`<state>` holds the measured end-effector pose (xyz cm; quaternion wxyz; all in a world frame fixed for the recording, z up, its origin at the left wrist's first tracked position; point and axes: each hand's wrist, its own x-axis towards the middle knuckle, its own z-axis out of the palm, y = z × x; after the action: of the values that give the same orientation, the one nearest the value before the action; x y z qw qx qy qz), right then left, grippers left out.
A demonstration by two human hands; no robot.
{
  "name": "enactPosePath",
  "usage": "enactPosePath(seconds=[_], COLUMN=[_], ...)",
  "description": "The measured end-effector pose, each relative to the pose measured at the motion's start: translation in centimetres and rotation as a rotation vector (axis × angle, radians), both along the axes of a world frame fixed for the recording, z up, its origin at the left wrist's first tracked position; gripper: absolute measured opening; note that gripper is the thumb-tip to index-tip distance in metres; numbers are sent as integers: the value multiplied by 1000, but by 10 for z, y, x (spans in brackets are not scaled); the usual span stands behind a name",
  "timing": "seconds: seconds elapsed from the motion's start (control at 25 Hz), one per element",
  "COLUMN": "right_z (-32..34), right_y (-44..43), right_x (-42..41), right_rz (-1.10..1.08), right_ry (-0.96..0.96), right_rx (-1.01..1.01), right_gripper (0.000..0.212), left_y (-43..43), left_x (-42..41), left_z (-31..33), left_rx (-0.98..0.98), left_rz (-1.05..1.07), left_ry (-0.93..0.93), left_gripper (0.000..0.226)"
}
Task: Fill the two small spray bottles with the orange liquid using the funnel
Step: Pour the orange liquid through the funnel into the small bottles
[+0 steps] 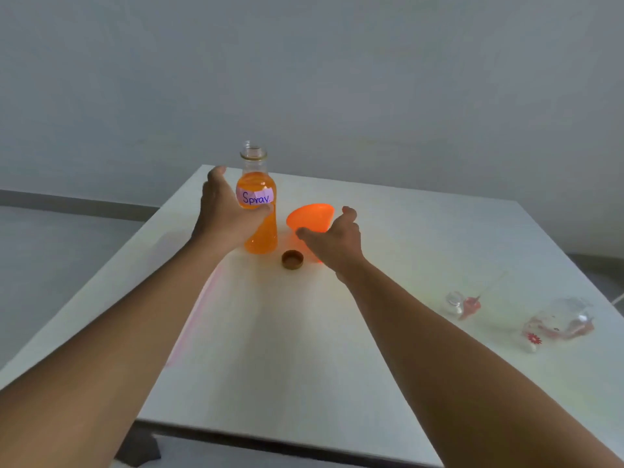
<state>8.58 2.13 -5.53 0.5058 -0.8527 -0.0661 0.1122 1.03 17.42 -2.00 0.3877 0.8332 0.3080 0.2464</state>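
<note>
**Barely begun: hands at the source bottle and funnel, spray bottles unfilled**

Just above the middle of the frame, a tall clear glass bottle of orange liquid (258, 211), labelled "Spray", stands upright and uncapped on the white bench (422, 238). The left hand (224, 211) wraps around its left side, thumb across the front just under the label, so the grip looks closed on the bottle. Its round brown cap (292, 259) lies on the bench just below and to the right.

Right of the bottle sits a translucent orange plastic funnel (312, 217). The right hand (332, 239) is in front of it with fingers spread; whether it touches the funnel cannot be told.

At the lower right of the frame, well apart from both hands, two small clear plastic spray bottles (560, 324) lie blurred; their parts are hard to make out, and they appear to hold no orange liquid.

By this view, only the uncapping is done. Placing the funnel and both pours are still ahead.
</note>
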Motion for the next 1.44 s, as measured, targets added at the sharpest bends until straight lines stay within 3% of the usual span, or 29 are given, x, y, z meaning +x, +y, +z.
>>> enactPosePath(seconds=[0.08, 0.2, 0.48, 0.76, 1.04, 1.44], right_z=[0, -5, 17, 80, 55, 35], right_y=[18, 29, -11, -127, -233, -238], right_x=[14, 26, 6, -41, -51, -44], right_rz=[-51, -41, -60, 13, -101, -16], right_ry=[105, 141, -112, -324, -309, -369], right_rx=[-2, -10, 192, 246, 317, 345], right_gripper=[111, 104, 99, 98, 105, 102], left_y=[6, 12, 4, -73, -156, -172], left_x=[10, 21, 7, -43, -58, -41], left_z=[-9, -23, -12, 20, -18, -42], left_rx=[-39, -34, -1, -62, -111, -108], left_rz=[-30, -63, -57, -211, -360, -308], left_ry=[49, 62, -66, -304, -317, -315], left_gripper=[97, 85, 80, 67, 77, 80])
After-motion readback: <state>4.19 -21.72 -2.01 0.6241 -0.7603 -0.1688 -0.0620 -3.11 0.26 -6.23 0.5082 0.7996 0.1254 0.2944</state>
